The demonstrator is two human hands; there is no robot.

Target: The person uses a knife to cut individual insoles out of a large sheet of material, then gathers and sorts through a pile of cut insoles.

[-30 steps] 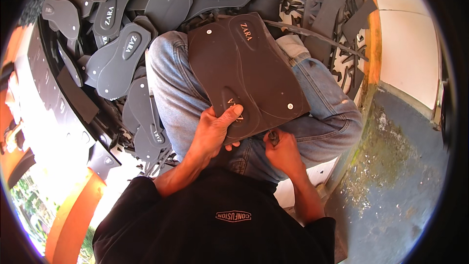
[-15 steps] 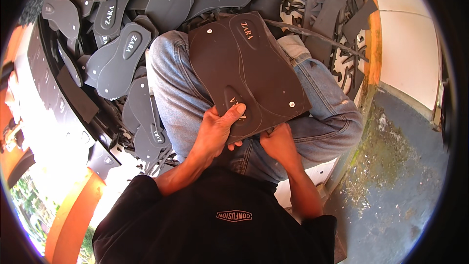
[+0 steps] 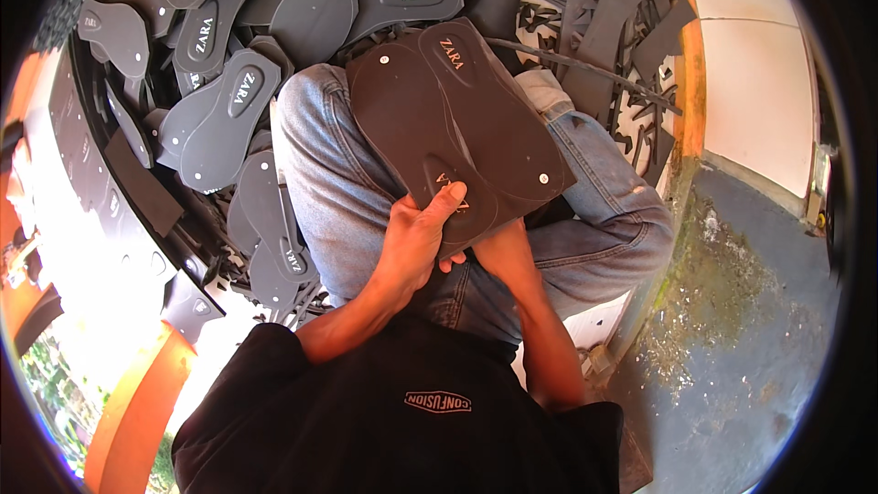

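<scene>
A dark brown, flat sheet (image 3: pixel 512 128) bears two curved sandal-sole outlines, raised oval pads with print, and white dots. It lies tilted over my lap. My left hand (image 3: pixel 413 236) is closed on its near edge, thumb on top over one pad and fingers curled beneath. Under the near right edge sits my right hand (image 3: pixel 501 249), close beside the left. The sheet covers its fingers, so what they grip, if anything, cannot be made out.
Cut-out dark soles (image 3: pixel 229 119) are heaped to the left and ahead of my crossed legs. Black offcut strips (image 3: pixel 631 96) lie scattered at the far right, by an orange edge (image 3: pixel 692 64). Stained grey floor (image 3: pixel 759 311) stretches along the right.
My right hand has moved left and farther under the sheet, hiding its fingers. The sheet has shifted slightly, its near right edge rising a little in view. My left hand keeps its grip.
</scene>
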